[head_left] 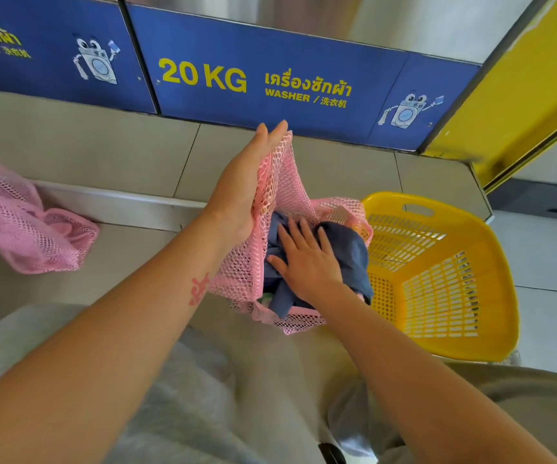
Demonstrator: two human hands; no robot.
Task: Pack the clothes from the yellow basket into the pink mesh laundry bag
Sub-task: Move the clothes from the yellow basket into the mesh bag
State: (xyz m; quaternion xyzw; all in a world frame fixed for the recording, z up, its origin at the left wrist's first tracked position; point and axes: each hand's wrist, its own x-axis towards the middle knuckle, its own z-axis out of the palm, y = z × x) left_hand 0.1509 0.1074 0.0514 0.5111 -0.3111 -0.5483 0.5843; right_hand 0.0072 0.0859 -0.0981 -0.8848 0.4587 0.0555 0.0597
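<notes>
The pink mesh laundry bag stands open in the middle, over my lap. My left hand holds one side of its rim up high, fingers straight along the mesh and the thumb hidden behind it. A dark blue garment fills the bag's mouth. My right hand lies flat on that garment with spread fingers, pressing down on it. The yellow basket sits just right of the bag, tilted toward me, with no clothes visible inside.
A second pink mesh bag lies crumpled on the tiled step at the left. Blue washer panels marked 20 KG rise behind the step. A yellow wall panel stands at the right.
</notes>
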